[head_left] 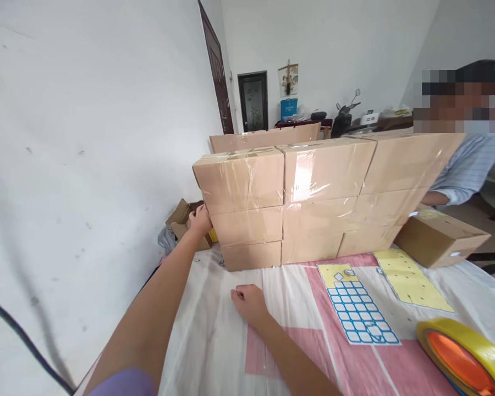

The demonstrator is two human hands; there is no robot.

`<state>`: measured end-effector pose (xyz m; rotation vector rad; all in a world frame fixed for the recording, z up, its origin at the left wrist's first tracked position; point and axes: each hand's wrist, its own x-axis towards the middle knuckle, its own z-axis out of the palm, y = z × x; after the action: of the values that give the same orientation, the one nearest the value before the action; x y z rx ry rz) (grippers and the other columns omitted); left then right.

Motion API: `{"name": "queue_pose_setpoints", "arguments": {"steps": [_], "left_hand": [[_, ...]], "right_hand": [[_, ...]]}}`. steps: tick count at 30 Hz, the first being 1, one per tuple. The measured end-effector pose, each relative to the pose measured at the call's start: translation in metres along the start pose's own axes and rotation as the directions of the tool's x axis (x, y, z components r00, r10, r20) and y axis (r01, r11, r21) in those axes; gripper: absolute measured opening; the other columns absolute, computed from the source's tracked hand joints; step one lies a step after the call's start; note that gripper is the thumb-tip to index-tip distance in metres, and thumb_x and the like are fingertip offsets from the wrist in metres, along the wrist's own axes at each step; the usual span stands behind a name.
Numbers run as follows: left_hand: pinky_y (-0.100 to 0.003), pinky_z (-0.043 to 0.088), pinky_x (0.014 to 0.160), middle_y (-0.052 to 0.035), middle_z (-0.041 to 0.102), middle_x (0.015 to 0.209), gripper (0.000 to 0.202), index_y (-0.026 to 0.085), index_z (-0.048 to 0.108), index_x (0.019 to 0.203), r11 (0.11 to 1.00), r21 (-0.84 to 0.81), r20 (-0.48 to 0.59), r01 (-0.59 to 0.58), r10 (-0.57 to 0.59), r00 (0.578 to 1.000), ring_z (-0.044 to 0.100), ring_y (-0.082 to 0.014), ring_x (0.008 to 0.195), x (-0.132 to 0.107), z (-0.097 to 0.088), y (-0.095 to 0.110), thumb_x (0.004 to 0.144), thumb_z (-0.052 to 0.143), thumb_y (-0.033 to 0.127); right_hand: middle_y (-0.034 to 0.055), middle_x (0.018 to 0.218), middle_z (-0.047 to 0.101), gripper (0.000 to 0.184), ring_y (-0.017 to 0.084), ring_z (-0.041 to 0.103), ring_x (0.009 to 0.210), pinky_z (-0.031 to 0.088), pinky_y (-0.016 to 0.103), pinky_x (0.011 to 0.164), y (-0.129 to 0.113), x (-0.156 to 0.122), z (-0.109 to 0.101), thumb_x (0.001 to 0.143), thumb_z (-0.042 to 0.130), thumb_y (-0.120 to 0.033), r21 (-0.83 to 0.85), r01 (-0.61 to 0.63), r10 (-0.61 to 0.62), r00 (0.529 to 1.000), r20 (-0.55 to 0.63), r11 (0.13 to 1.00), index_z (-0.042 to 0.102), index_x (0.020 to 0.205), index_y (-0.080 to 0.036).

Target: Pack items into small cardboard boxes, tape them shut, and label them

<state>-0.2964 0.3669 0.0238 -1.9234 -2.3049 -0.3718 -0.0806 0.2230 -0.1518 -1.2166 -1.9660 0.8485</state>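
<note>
A wall of taped cardboard boxes (319, 220), several boxes wide and high and wrapped in clear shiny film, stands upright on the table in front of me. My left hand (200, 221) reaches to its left end and rests against the side, fingers extended along the cardboard and partly hidden. On the bedsheet-like cloth before the stack lies my right hand (251, 304), its fingers curled into a loose fist with nothing visible inside. To the right of it is a label sheet (363, 313) with blue-edged white stickers, some peeled off.
A yellow tape roll (462, 352) lies at the lower right, near a yellow backing sheet (412, 279). One separate cardboard box (441, 235) sits by the stack's right end, where another person (470, 159) stands. Behind my left hand is an opened carton (179, 213) against the wall.
</note>
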Motion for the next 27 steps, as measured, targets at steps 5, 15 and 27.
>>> {"name": "queue_pose_setpoints", "arguments": {"steps": [5, 15, 27], "left_hand": [[-0.046, 0.057, 0.094, -0.0111, 0.062, 0.131, 0.040, 0.018, 0.060, 0.131, 0.990, 0.088, 0.058, 0.114, -0.119, 0.991, 0.064, -0.0245, 0.112, -0.011, -0.013, -0.035, 0.096, 0.064, 0.039], [-0.042, 0.054, 0.093, -0.0141, 0.066, 0.123, 0.026, 0.019, 0.069, 0.107, 0.997, 0.072, -0.291, 0.040, -0.017, 0.957, 0.063, -0.0290, 0.117, -0.074, -0.079, -0.072, 0.100, 0.045, 0.024], [-0.034, 0.058, 0.090, -0.0031, 0.068, 0.095, 0.019, 0.023, 0.074, 0.101, 0.769, -0.614, -0.599, -0.179, -0.306, 0.740, 0.067, -0.0189, 0.097, -0.322, -0.093, -0.092, 0.088, 0.063, 0.031]], "right_hand": [[-0.0048, 0.051, 0.028, 0.040, 0.011, 0.026, 0.052, 0.020, 0.026, 0.056, 0.001, 0.000, 0.000, 0.087, 0.051, -0.030, 0.029, -0.002, 0.002, 1.000, 0.004, 1.000, 0.027, 0.057, -0.019], [-0.0052, 0.053, 0.027, 0.042, 0.011, 0.025, 0.054, 0.021, 0.026, 0.056, 0.003, 0.003, -0.001, 0.088, 0.052, -0.030, 0.141, -0.017, 0.016, 1.000, 0.010, 0.990, 0.026, 0.057, -0.019], [0.0129, 0.170, 0.020, 0.112, 0.031, 0.029, 0.153, 0.038, 0.048, 0.115, -0.046, -0.007, -0.045, 0.079, 0.079, -0.054, 0.533, 0.162, -0.388, 0.854, 0.345, 0.830, 0.011, 0.165, -0.030]]}}
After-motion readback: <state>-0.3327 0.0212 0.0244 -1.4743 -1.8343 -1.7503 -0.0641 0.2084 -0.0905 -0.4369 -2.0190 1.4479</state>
